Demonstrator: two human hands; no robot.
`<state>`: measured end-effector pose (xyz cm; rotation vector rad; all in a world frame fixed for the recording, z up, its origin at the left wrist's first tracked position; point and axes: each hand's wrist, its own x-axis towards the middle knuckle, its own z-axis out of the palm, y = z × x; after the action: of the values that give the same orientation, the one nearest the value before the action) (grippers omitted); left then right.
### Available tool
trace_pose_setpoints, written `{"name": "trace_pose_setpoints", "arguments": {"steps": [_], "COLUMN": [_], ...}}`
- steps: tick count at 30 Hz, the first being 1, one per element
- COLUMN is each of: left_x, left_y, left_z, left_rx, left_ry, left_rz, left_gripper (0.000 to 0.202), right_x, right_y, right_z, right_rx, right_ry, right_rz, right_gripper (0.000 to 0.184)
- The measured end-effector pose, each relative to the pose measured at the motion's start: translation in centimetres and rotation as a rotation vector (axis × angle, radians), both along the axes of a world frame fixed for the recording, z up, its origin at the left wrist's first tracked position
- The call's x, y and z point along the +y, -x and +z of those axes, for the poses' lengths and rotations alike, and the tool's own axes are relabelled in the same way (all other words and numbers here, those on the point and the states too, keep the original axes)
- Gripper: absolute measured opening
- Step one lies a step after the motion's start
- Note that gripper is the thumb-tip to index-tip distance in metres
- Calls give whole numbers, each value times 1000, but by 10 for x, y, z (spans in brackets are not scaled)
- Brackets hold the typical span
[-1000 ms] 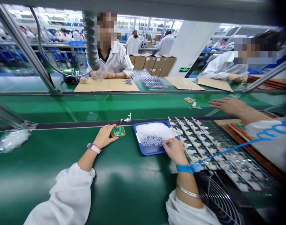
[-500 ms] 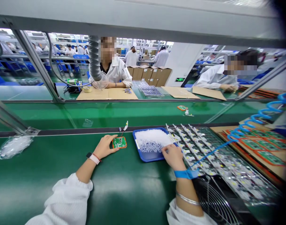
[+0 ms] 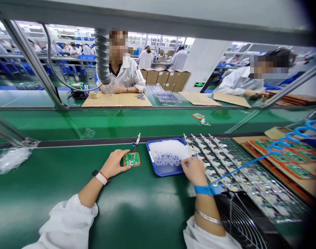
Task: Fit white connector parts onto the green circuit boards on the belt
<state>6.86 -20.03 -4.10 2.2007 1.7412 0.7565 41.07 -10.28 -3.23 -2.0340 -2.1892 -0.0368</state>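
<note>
Left hand grips circuit board | right hand, fingers narrowed over tray, can't tell if loaded | best pinch lightly

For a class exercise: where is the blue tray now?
In the head view, the blue tray sits right of the circuit board, the right hand at its lower-right corner.
</note>
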Motion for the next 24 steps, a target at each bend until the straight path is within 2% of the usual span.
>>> {"name": "trace_pose_setpoints", "arguments": {"steps": [4, 7, 12, 24], "left_x": [-2, 3, 17, 15], "left_y": [3, 9, 18, 19], "left_z": [0, -5, -15, -12], "left_rx": [52, 119, 197, 139], "left_ry": [-6, -17, 28, 18], "left_rz": [-32, -36, -10, 18], "left_gripper": [63, 66, 74, 65], "right_x": [-10, -13, -10, -14], "right_y": [8, 14, 16, 17], "right_z": [11, 17, 19, 18], "right_rx": [12, 53, 123, 112], "right_ry": [47, 91, 100, 60], "right_rz": [-14, -22, -62, -48], "right_gripper": [29, 32, 30, 27]}}
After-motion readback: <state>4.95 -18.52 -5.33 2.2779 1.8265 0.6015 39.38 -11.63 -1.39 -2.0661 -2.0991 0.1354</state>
